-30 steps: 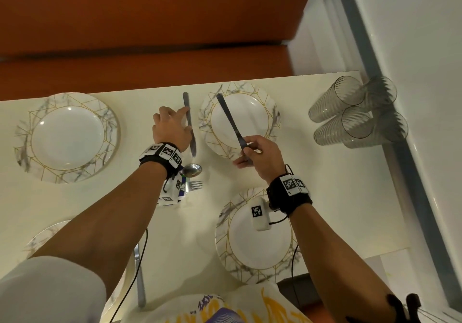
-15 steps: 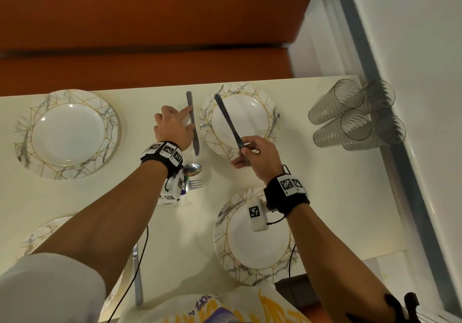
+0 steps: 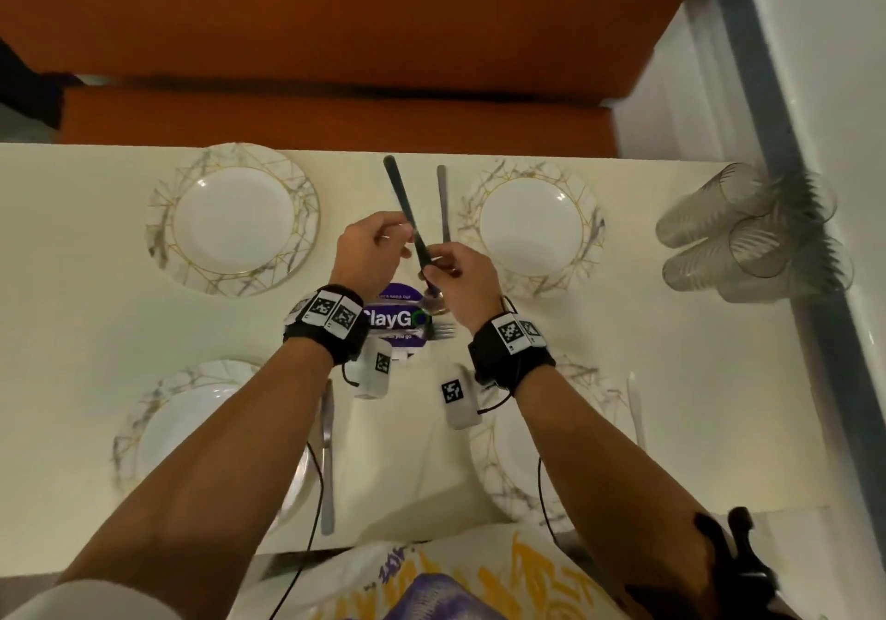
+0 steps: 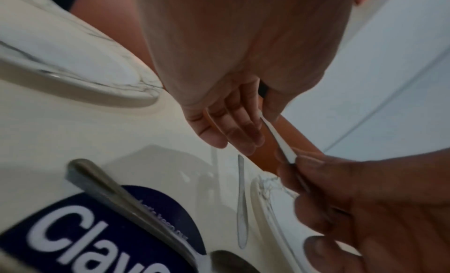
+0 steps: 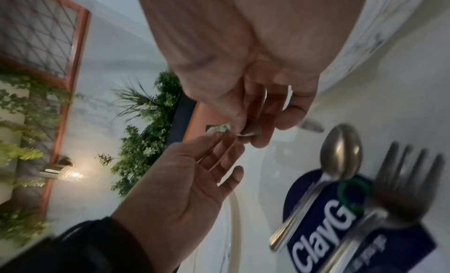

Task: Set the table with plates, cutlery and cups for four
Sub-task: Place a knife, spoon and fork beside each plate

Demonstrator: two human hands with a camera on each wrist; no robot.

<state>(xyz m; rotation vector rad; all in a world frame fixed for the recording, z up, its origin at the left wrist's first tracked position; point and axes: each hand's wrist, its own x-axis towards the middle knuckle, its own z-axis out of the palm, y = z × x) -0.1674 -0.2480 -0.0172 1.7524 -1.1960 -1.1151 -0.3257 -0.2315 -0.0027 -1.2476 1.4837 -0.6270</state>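
Note:
My right hand (image 3: pixel 438 267) pinches the handle end of a dark knife (image 3: pixel 405 202) and holds it tilted above the table, between the two far plates. My left hand (image 3: pixel 400 235) reaches to its blade with fairly straight fingers (image 4: pixel 239 131), the thumb apart. A second knife (image 3: pixel 443 202) lies on the table just left of the far right plate (image 3: pixel 592 223). The far left plate (image 3: pixel 307 216) and the near left plate (image 3: pixel 144 408) are bare. My right arm covers most of the near right plate (image 3: pixel 582 375). Clear cups (image 3: pixel 748 235) lie stacked on their sides at the right.
A spoon (image 5: pixel 340 158) and a fork (image 5: pixel 409 181) lie on a purple ClayGo sticker (image 3: pixel 393 319) under my wrists. Another knife (image 3: pixel 327 456) lies right of the near left plate. A pale utensil (image 3: pixel 635 408) lies right of the near right plate. An orange bench (image 3: pixel 335 115) runs behind the table.
My left hand let go of the knife beside the far right plate and came to the held knife. My right hand carried that knife left, off the plate. The head view swung left.

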